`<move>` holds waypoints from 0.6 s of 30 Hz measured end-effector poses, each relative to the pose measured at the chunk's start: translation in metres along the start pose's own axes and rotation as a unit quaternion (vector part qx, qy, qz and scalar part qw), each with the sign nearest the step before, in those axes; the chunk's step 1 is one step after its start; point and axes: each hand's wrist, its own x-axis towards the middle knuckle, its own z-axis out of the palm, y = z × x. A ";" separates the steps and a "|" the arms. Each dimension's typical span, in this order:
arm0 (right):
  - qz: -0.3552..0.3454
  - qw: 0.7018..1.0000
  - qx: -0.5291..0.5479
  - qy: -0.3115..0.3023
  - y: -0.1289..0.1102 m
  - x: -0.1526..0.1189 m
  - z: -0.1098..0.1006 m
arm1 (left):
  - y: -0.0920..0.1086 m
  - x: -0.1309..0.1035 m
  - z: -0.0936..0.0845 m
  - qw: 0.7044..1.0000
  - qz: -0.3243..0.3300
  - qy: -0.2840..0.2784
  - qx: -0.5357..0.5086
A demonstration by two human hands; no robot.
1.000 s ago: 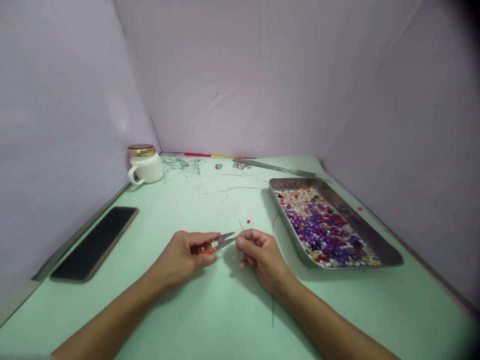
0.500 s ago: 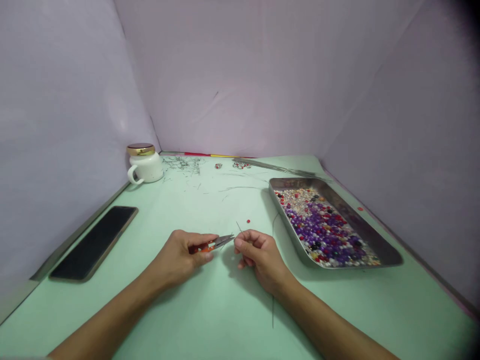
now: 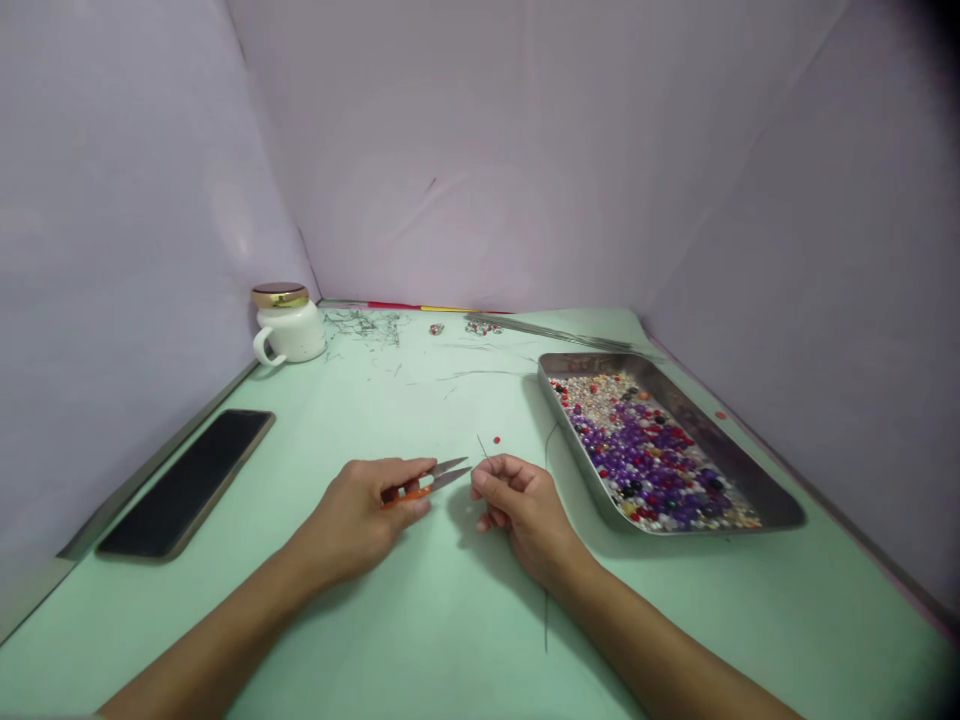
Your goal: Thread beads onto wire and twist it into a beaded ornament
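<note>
My left hand [image 3: 379, 505] is closed around orange-handled thread snips [image 3: 448, 474], whose two blades are spread apart and point right. Just beyond the blade tips, my right hand [image 3: 519, 500] pinches a thin dark wire [image 3: 482, 446] between thumb and forefinger. One end of the wire sticks up past the fingers; anything else inside the pinch is hidden. A small red bead [image 3: 496, 440] lies on the green tabletop [image 3: 420, 630] just past my right hand. Another length of wire [image 3: 546, 625] shows beneath my right wrist.
At right stands a metal tray [image 3: 581, 470] of purple, red and pale beads. A phone [image 3: 187, 485] and a white lidded mug [image 3: 294, 332] are at left. Wire scraps [image 3: 367, 325], small beaded pieces [image 3: 482, 328] and a wire bundle [image 3: 555, 334] lie along the back.
The snips' blades have opened wider and drawn slightly away from my right fingertips. A short wire piece seen at the blades earlier no longer shows there. My right hand keeps its pinch.
</note>
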 end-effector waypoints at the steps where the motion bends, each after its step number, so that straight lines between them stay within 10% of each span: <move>1: -0.002 1.000 -0.005 -0.002 0.000 0.000 0.000 | 0.000 -0.001 0.002 1.000 0.004 -0.003 -0.003; 18: -0.010 0.999 -0.030 -0.014 -0.001 -0.002 0.002 | 0.003 -0.001 0.000 0.999 0.011 -0.033 -0.029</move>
